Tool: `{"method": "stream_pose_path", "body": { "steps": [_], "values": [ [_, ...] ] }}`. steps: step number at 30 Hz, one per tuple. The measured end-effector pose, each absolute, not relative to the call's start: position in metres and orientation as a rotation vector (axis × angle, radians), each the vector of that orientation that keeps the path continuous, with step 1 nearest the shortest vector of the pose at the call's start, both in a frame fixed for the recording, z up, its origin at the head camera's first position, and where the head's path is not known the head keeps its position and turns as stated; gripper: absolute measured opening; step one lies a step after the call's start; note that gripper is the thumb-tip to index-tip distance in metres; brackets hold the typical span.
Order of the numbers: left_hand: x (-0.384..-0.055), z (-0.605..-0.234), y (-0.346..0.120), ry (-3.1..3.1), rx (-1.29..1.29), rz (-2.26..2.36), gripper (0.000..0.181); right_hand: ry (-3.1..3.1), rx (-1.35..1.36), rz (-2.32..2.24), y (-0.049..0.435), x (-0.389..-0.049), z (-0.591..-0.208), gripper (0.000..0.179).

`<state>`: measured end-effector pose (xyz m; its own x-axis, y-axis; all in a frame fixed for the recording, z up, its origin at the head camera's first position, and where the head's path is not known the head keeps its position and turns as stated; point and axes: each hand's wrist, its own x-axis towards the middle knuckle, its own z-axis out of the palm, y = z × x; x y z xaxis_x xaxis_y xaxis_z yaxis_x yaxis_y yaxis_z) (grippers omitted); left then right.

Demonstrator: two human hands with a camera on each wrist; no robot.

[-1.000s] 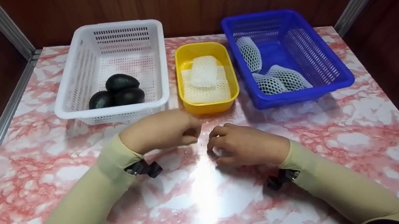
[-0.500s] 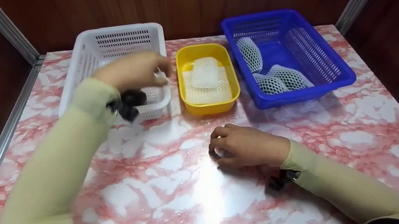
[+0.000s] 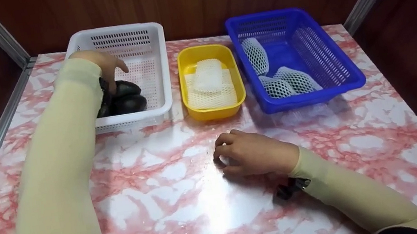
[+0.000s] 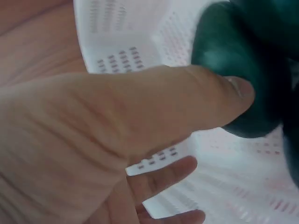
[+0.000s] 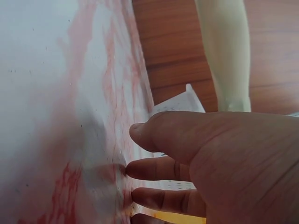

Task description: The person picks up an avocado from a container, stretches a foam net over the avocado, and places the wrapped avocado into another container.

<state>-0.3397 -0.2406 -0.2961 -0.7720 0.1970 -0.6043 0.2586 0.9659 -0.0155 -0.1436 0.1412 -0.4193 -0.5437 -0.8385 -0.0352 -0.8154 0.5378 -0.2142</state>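
Note:
My left hand (image 3: 104, 64) reaches down into the white basket (image 3: 164, 74), beside several smooth, dark green avocados (image 3: 130, 104) near its front end. In the left wrist view, the thumb overlaps one avocado (image 4: 222, 46), while the other fingers (image 4: 161, 179) stay spread apart from it with nothing between them. My right hand (image 3: 255, 152) rests on the table with loosely bent fingers, holding nothing; the right wrist view shows its fingertips (image 5: 140, 197) at the tabletop.
A yellow bin (image 3: 216, 113) with white foam net sleeves (image 3: 208, 76) stands in the middle. To its right, a blue basket (image 3: 312, 95) holds several net-wrapped fruits (image 3: 255, 56). Wooden panels (image 3: 191, 4) with metal corner strips enclose the marbled table (image 3: 156, 207).
My left hand has moved from the table before the yellow bin, up and left into the white basket, and down beside the avocados. The right hand has stayed in place.

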Motion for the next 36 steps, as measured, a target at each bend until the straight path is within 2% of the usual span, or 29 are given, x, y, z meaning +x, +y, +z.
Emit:
{"method": "stream_pose_path", "body": {
  "steps": [13, 22, 28, 36],
  "values": [
    [-0.342, -0.323, -0.234, 2.416, 0.317, -0.004, 0.082, 2.625, -1.448, -0.275, 0.145, -0.142, -0.417, 0.023],
    [-0.345, -0.328, -0.236, 2.417, 0.283, 0.015, 0.083, 2.624, -1.433, -0.278, 0.144, -0.142, -0.416, 0.023],
    [-0.341, -0.324, -0.236, 2.414, 0.323, 0.001, 0.080, 2.621, -1.421, -0.275, 0.144, -0.143, -0.418, 0.024],
    [-0.333, -0.307, -0.237, 2.501, 0.334, 0.038, 0.091, 2.625, -1.437, -0.288, 0.145, -0.144, -0.418, 0.022]
  ]
}}
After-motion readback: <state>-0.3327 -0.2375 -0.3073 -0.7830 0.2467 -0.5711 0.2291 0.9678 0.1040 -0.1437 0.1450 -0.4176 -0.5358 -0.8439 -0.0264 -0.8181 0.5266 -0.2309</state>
